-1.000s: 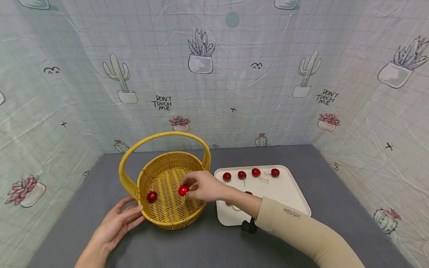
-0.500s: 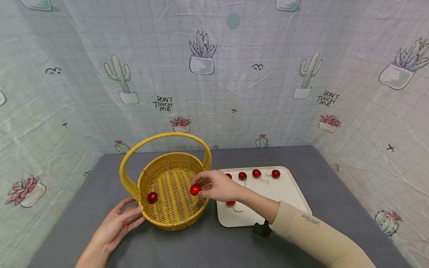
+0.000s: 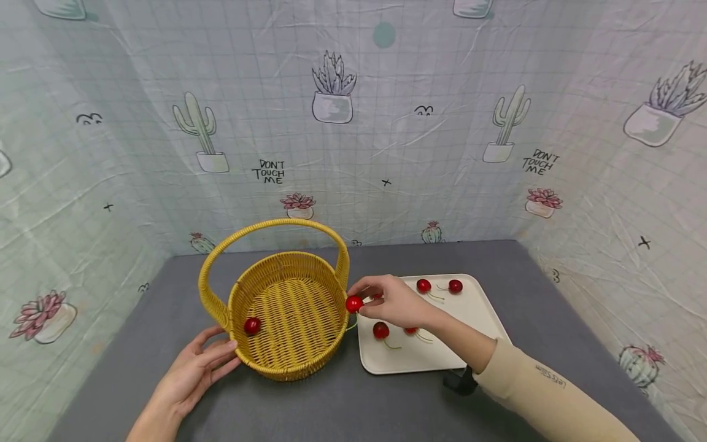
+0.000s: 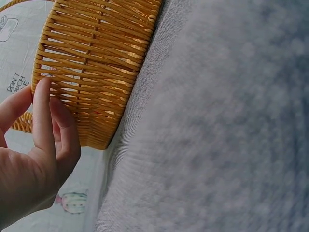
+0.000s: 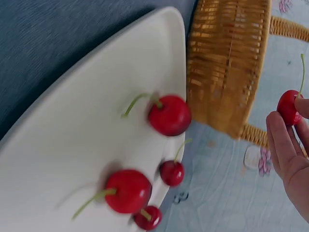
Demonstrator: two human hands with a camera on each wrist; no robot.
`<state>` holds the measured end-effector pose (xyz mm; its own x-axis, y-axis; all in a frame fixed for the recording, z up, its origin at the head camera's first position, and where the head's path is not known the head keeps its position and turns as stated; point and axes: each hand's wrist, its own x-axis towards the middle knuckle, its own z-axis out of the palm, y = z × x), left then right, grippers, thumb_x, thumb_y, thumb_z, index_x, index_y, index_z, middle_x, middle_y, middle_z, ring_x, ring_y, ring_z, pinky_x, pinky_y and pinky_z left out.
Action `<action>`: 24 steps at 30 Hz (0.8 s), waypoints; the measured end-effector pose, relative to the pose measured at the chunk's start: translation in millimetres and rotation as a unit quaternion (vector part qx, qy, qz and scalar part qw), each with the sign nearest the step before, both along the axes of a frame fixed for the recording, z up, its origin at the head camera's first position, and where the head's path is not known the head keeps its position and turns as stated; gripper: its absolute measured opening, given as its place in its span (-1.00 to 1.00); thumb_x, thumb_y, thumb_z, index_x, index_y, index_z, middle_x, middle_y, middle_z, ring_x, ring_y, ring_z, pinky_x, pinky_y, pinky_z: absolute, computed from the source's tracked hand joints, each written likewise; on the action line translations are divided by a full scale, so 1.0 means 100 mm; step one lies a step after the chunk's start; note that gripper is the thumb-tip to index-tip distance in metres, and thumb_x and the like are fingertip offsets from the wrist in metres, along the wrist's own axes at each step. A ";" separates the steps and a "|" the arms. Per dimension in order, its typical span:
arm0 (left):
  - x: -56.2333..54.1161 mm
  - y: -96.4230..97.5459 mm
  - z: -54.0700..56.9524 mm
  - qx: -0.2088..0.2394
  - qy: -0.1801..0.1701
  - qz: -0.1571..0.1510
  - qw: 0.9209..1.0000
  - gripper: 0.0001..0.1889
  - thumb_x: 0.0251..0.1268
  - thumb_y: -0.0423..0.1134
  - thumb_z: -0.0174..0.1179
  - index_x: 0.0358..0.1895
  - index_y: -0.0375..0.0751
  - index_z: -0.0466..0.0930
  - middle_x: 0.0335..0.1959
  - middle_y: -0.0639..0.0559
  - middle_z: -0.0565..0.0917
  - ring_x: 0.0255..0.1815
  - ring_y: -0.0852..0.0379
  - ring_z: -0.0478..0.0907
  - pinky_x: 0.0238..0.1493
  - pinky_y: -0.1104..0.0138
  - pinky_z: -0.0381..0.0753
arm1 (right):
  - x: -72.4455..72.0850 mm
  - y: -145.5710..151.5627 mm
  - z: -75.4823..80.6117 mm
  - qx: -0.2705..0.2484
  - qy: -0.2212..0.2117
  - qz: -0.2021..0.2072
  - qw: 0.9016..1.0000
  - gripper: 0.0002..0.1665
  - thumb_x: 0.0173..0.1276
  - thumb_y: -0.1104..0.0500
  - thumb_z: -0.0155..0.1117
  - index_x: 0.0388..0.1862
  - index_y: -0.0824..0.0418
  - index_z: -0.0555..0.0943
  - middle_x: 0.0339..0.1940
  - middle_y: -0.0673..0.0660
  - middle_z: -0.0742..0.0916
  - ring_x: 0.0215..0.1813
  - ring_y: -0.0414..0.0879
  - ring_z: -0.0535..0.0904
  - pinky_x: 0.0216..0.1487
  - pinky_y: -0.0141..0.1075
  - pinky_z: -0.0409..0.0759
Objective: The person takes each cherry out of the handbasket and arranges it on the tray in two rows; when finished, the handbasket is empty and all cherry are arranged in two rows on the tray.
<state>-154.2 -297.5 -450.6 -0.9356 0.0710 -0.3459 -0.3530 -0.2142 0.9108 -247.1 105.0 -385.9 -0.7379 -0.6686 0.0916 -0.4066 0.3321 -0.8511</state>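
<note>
My right hand point(image 3: 397, 301) pinches a red cherry point(image 3: 354, 304) between thumb and fingertips, its green stem hanging down. It hovers in the gap between the yellow woven basket point(image 3: 293, 371) and the left part of the white tray point(image 3: 442, 363). In the right wrist view the pinched cherry point(image 5: 288, 107) shows at the right edge. My left hand point(image 3: 193, 374) holds the basket's left rim, thumb at the edge and fingers against the outer wall point(image 4: 91, 77). One cherry point(image 3: 252, 326) lies inside the basket at the left.
Several cherries lie on the tray, among them a front-left cherry point(image 3: 380, 330) and a back-right cherry point(image 3: 455, 286); my right hand covers part of the rest. The basket's tall handle point(image 3: 276, 223) arches over it. A patterned curtain point(image 3: 381, 141) stands behind the grey table point(image 3: 309, 411).
My right hand has moved right with the cherry, from over the basket's inside to beyond its right rim. The left hand and basket have stayed put.
</note>
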 end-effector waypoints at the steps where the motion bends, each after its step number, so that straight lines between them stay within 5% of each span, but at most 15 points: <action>1: 0.00 0.00 0.00 0.002 0.000 0.000 1.000 -0.17 0.57 -0.33 0.16 0.63 -0.22 -0.23 0.12 -0.04 0.60 0.11 0.10 0.66 0.21 0.16 0.64 | -0.01 0.04 0.01 0.001 0.000 -0.006 1.000 -0.67 0.42 0.34 0.34 0.13 0.19 0.68 0.01 0.03 0.75 0.11 -0.01 0.66 0.10 -0.24 0.70; 14: -0.01 0.01 -0.01 0.000 0.004 0.005 1.000 -0.21 0.57 -0.34 0.17 0.61 -0.23 -0.18 0.15 -0.08 0.55 0.12 0.09 0.66 0.20 0.16 0.64 | -0.03 0.52 0.00 0.030 0.014 -0.062 0.998 -0.66 0.37 0.36 0.34 0.11 0.21 0.70 -0.04 0.06 0.76 0.04 0.05 0.64 0.02 -0.13 0.67; 24: 0.00 0.02 0.00 -0.007 0.007 0.008 1.000 -0.19 0.56 -0.33 0.18 0.62 -0.24 -0.19 0.17 -0.11 0.54 0.12 0.07 0.65 0.20 0.16 0.64 | -0.06 0.85 -0.17 0.050 0.018 -0.096 0.994 -0.65 0.36 0.31 0.40 0.12 0.20 0.71 0.04 0.07 0.75 0.14 0.04 0.64 0.07 -0.11 0.65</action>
<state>-154.6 -295.4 -450.8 -0.9414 0.0522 -0.3332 -0.3367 -0.2065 0.9187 -252.7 189.8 -402.5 -0.8502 -0.5231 0.0597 -0.3570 0.4894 -0.7957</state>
